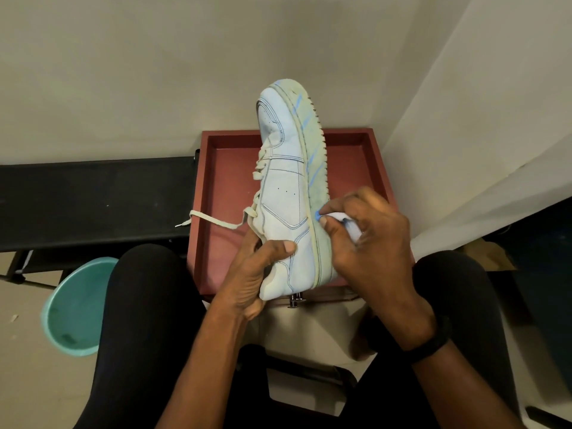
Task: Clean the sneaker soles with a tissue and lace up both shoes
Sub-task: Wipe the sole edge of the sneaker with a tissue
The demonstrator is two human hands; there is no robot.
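A white sneaker (284, 187) is held up on its side above a red tray (223, 187), toe pointing away from me. Its pale sole edge carries blue streaks. My left hand (250, 274) grips the heel end, thumb across the side panel. My right hand (368, 239) pinches a crumpled white tissue (343, 221), stained blue at the tip, against the sole edge near the heel. A loose cream lace (213, 219) trails out to the left. Only one shoe is in view.
A black bench (93, 205) stands left of the tray. A teal bucket (77, 308) sits on the floor by my left leg. Walls close in behind and on the right. A black band circles my right wrist.
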